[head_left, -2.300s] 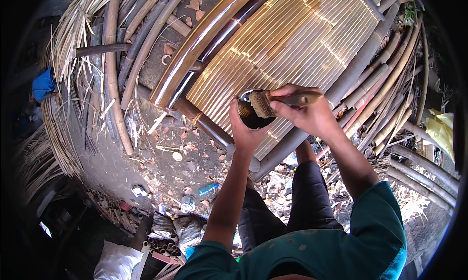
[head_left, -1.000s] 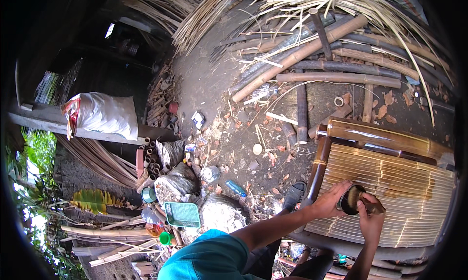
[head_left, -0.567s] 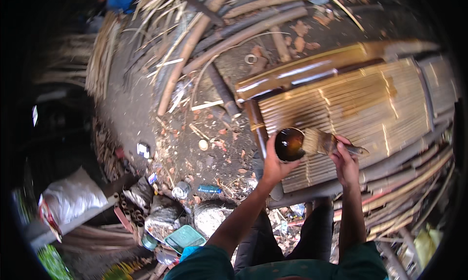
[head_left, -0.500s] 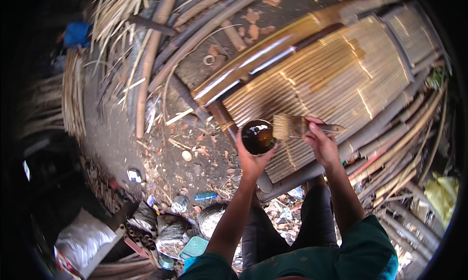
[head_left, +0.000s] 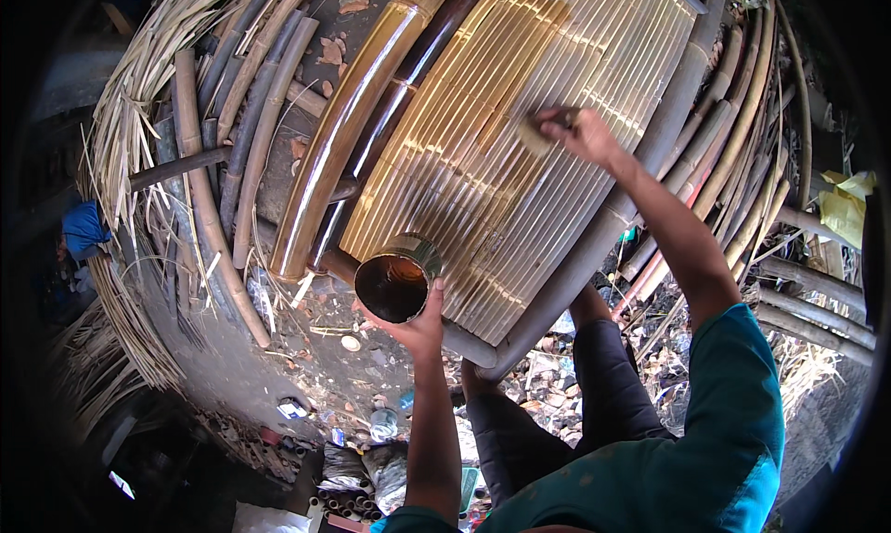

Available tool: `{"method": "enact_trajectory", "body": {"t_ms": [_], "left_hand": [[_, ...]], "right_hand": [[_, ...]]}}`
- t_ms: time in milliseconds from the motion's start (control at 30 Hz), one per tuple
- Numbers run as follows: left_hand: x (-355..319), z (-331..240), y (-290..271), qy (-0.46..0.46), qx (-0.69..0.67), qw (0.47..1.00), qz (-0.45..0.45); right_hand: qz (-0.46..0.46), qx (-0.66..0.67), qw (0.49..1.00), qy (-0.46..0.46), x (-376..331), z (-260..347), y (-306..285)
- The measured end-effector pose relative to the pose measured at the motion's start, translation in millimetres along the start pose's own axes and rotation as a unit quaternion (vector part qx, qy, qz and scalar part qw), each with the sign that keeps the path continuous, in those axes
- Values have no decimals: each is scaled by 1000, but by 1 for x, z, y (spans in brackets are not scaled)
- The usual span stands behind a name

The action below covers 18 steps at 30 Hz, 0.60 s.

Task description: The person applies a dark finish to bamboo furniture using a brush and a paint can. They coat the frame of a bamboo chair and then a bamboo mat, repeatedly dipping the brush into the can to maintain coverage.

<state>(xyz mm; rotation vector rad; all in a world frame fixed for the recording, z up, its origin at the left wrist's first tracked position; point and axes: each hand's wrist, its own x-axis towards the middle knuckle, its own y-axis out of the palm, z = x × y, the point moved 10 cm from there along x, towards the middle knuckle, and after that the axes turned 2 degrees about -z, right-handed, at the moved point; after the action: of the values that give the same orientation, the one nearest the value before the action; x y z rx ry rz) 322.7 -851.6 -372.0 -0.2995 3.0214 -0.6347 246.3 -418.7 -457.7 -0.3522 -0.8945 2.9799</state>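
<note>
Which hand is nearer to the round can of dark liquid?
The left hand: it holds the can from below. The right hand is far up on the slatted bamboo panel, pressing a brush there.

Bamboo poles (head_left: 209,153) lie in a loose stack at the far left, curved by the lens, with dry split strips (head_left: 130,106) fanned over them. More poles (head_left: 742,162) are piled at the right — some reddish, some grey. A yellow bag (head_left: 846,213) sits at the right edge. On the dirt floor (head_left: 251,385) near the left lie chips, dry leaves (head_left: 329,51) and small scraps. Nearer still are stones (head_left: 385,463), a small bottle (head_left: 382,424) and a row of cut pole ends (head_left: 237,440) — all in shadow. Something blue (head_left: 85,231) shows at the left edge.
</note>
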Motion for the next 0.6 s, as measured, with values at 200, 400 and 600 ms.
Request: {"method": "enact_trajectory", "body": {"t_ms": [200, 400, 600], "left_hand": [[2, -6, 7, -48, -4, 998, -32], [5, -10, 10, -9, -26, 997, -68], [6, -1, -3, -3, 4, 997, -71]], "right_hand": [[-106, -147, 967, 181, 49, -17, -68], [134, 95, 976, -144, -23, 82, 148], [-295, -202, 926, 125, 76, -75, -140]]}}
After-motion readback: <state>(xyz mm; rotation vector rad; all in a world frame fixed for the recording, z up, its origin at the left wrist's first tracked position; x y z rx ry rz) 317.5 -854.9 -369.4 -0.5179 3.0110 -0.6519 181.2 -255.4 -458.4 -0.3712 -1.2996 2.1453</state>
